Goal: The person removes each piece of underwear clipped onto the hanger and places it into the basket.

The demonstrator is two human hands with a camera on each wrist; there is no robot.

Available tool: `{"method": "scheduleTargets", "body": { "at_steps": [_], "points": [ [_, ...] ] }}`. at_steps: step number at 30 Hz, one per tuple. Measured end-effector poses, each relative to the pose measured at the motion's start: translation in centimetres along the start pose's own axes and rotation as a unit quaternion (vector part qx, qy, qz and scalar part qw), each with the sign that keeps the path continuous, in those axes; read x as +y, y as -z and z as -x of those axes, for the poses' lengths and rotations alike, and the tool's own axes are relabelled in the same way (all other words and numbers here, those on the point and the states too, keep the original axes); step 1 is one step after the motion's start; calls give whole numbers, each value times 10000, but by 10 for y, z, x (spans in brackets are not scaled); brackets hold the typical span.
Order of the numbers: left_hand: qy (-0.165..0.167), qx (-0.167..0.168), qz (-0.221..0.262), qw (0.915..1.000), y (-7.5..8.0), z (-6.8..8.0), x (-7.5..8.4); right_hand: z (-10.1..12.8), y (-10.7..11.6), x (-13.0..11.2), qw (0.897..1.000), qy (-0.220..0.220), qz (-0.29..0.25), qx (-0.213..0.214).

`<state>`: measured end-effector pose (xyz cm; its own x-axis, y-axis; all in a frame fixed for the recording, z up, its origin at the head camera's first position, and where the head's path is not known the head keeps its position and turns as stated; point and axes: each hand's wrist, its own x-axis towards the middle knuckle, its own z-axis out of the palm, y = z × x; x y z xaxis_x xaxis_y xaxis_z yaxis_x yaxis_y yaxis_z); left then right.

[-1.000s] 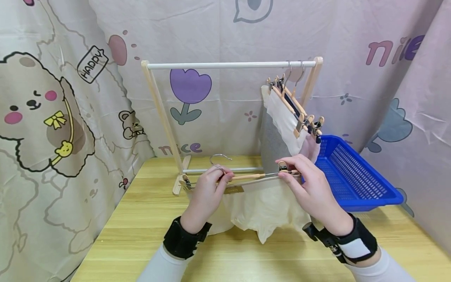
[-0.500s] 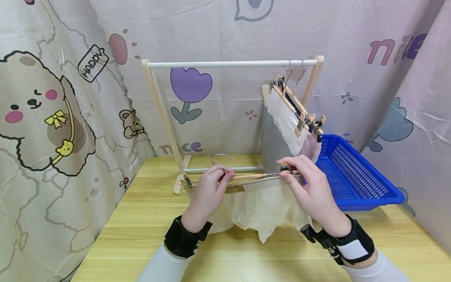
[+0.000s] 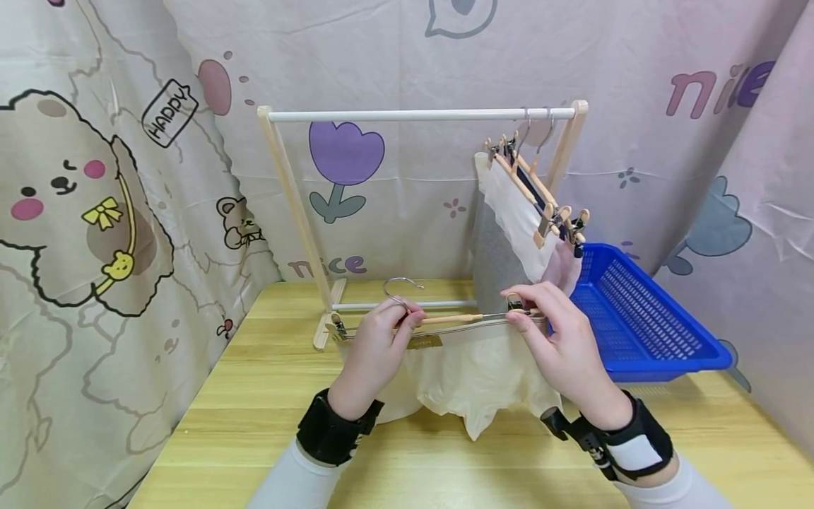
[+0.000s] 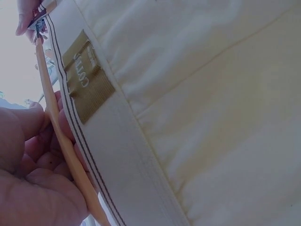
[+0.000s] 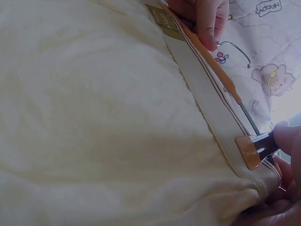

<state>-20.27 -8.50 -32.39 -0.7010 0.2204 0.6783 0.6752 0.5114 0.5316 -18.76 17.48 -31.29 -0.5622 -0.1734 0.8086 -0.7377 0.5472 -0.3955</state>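
A wooden clip hanger (image 3: 453, 319) with a metal hook is held level above the table, and a cream garment with an elastic waistband (image 3: 473, 385) hangs from it. My left hand (image 3: 378, 343) grips the hanger's bar just under the hook. At the other end, my right hand (image 3: 562, 339) pinches the right clip (image 3: 514, 304) between thumb and fingers. In the right wrist view that clip's wooden pad (image 5: 248, 151) lies over the striped waistband. The left clip (image 3: 338, 325) sits at the band's far left corner. A tan label (image 4: 84, 77) marks the waistband near my left hand.
Behind the hands stands a wooden rack with a white rail (image 3: 394, 115). Several garments, among them a grey one (image 3: 499, 244), hang from clip hangers at its right end. A blue basket (image 3: 668, 367) is on the wooden table (image 3: 254, 424) at the right. Printed curtains enclose the space.
Both hands keep the same hold on the hanger and clip. My right wrist has shifted slightly left, and the head view has moved a little.
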Motion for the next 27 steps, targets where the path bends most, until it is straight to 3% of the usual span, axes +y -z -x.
{"method": "scheduleTargets", "body": {
  "at_steps": [27],
  "points": [
    [167, -129, -64, 9998, -1, 0, 2, 3, -1, 2, 10000, -5, -58, 79]
  ]
}}
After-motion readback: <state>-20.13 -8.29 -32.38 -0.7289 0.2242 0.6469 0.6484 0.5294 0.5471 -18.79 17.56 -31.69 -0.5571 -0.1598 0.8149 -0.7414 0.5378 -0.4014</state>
